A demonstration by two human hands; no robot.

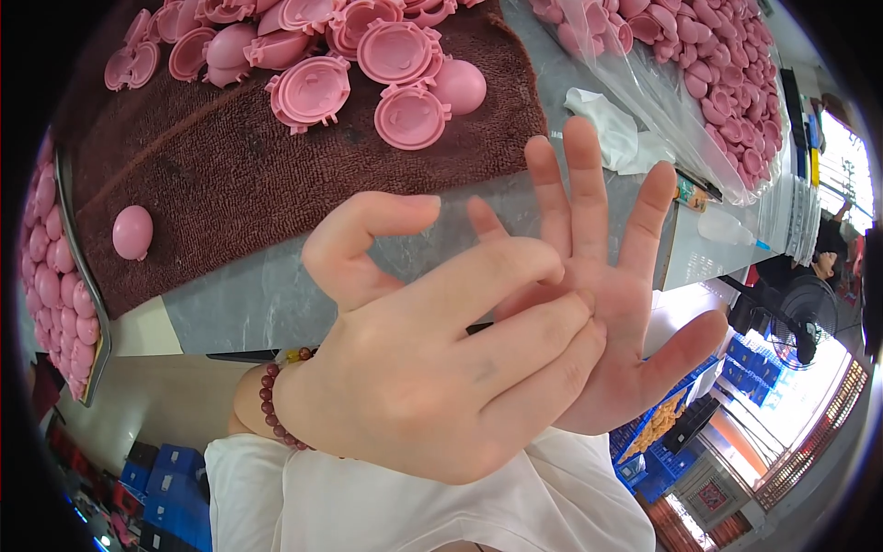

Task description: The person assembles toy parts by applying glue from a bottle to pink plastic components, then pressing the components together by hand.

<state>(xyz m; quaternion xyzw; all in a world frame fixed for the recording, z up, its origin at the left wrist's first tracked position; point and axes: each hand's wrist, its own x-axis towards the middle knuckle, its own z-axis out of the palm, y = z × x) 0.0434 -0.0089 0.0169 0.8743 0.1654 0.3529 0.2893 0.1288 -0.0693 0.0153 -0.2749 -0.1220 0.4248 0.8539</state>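
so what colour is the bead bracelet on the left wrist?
Dark red beads on the bracelet, clearest in the head view.

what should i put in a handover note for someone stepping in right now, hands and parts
Left hand: empty, laid across the right palm, fingers pressing on it.
Right hand: empty, open, fingers spread, palm up.
Both hands are held above the table edge, touching no part.
Parts: pink round shells piled on the brown towel; one pink ball alone on the towel's left; more pink pieces in the tray at left and in the clear bag at right.
Done: cannot tell from this view.
Left: the heap on the towel lies loose, none in hand.
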